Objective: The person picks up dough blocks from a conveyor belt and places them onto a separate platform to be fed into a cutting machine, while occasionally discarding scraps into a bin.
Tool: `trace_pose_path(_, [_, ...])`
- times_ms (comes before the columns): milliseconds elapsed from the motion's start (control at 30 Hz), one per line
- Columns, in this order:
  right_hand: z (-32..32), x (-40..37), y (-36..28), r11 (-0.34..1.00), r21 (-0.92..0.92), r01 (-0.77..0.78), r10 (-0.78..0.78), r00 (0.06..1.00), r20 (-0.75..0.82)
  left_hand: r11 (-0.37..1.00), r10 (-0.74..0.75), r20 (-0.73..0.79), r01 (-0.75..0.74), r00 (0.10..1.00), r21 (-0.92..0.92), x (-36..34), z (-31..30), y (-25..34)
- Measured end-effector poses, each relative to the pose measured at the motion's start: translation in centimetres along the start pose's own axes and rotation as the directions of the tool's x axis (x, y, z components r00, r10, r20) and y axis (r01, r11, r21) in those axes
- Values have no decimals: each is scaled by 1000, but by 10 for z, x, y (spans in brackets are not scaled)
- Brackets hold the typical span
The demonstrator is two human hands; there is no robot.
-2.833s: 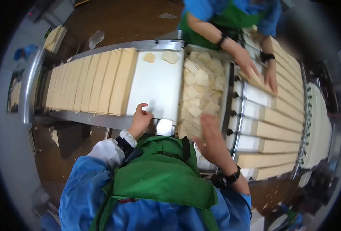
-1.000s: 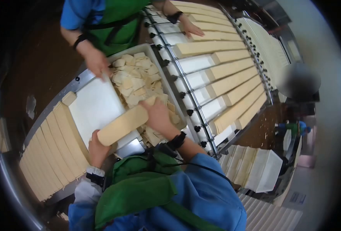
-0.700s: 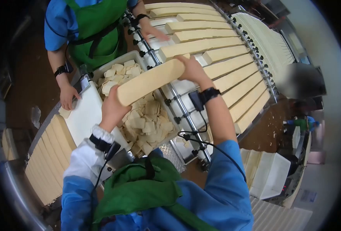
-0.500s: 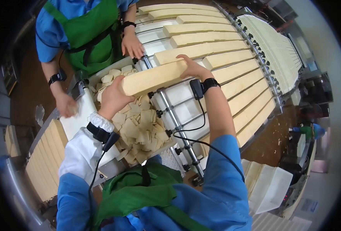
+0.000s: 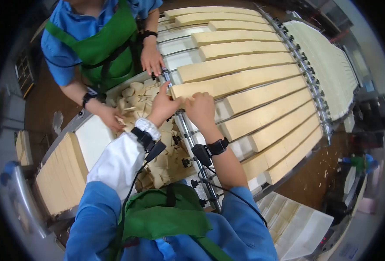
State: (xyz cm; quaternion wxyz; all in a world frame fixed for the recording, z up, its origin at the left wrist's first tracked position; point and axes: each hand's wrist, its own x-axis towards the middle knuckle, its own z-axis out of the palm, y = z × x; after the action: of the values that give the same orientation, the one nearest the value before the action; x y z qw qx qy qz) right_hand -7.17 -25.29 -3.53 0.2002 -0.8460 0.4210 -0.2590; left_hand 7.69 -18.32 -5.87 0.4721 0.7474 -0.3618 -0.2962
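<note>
Both the left hand (image 5: 164, 106) and right hand (image 5: 200, 109), open and gripping nothing, rest fingertips and palm on the end of the slab (image 5: 240, 81) lying just beside the bin (image 5: 129, 82); it is best nudged evenly, square to its neighbours (image 5: 244, 65), without bending.

Long slabs (image 5: 244, 65) crowd the conveyor (image 5: 181, 58); bare white gaps (image 5: 238, 150) open beside the rail (image 5: 184, 132). A co-worker's hand (image 5: 152, 58) blocks the far corner.

Brown floor (image 5: 307, 185) shows on either side of the steel roller conveyor (image 5: 313, 89). Past the conveyor's near right corner stand stacked white trays (image 5: 307, 226), with a pink bin (image 5: 368, 204) farther right.
</note>
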Motion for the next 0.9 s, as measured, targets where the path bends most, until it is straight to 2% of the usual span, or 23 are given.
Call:
trace_pose_path(100, [10, -5, -7, 998, -8, -63, 63, 998, 23, 1000, -28, -65, 28, 997, -7, 0, -1, -5])
trace_pose_path(133, [12, -5, -8, 996, 33, -79, 79, 997, 5, 994, -71, -66, 65, 995, -85, -2, -2, -8])
trace_pose_path(167, [15, -6, -9, 993, 71, -96, 97, 995, -11, 994, -74, -79, 67, 994, -81, -4, -4, -11])
trace_pose_path(233, [16, -9, -16, 989, 104, -108, 108, 994, 2, 954, -143, -52, 123, 988, -274, -11, -8, -13])
trace_pose_path(267, [17, -9, -19, 983, 131, -128, 128, 992, 7, 944, -180, -25, 165, 983, -286, -12, -12, -14])
trace_pose_path(300, [17, -8, -22, 984, 133, -121, 121, 993, 15, 943, -185, -34, 167, 982, -288, -12, -13, -23])
trace_pose_path(367, [17, -7, -29, 987, 121, -109, 105, 994, 35, 861, -92, 71, 115, 993, -495, -13, -13, -39])
trace_pose_path(400, [21, -4, -29, 987, 123, -103, 99, 994, 39, 860, -95, 64, 114, 993, -497, -15, -12, -37])
trace_pose_path(467, [36, 4, -23, 980, 194, 41, -18, 992, -123, 802, -90, 96, 129, 991, -583, -17, -8, -26])
trace_pose_path(500, [40, 7, -21, 980, 192, 46, -22, 992, -124, 801, -87, 93, 126, 992, -585, -18, -10, -25])
trace_pose_path(567, [45, 11, -16, 982, 190, 11, -5, 999, -32, 862, -89, 55, 104, 995, -497, -18, -12, -21])
trace_pose_path(600, [38, 10, -18, 983, 184, 16, -9, 999, -36, 859, -83, 55, 100, 995, -503, -23, -17, -15])
trace_pose_path(667, [11, -4, -23, 950, 313, 6, -8, 1000, 7, 921, -170, -44, 143, 984, -363, -49, -38, 13])
trace_pose_path(700, [0, -16, -17, 954, 299, -4, 1, 1000, 9, 942, -229, -37, 212, 973, -260, -65, -56, 35])
trace_pose_path(733, [-12, -28, -9, 966, 258, 13, -12, 1000, -5, 966, -53, -78, 32, 996, -255, -66, -63, -3])
trace_pose_path(767, [-25, -36, 0, 975, 217, 34, -30, 999, -22, 970, 90, -234, -139, 968, -199, -77, -70, -23])
trace_pose_path(800, [-34, -43, 13, 990, 142, -9, 9, 1000, 5, 996, 59, -282, -77, 958, -53, -96, -82, -19])
trace_pose_path(833, [-37, -43, 28, 991, 131, -10, 10, 1000, 1, 995, 61, -276, -82, 959, -63, -109, -90, -27])
trace_pose_path(900, [-38, -43, 58, 994, 63, -95, 93, 995, 32, 987, 95, -305, -48, 948, 156, -134, -104, -42])
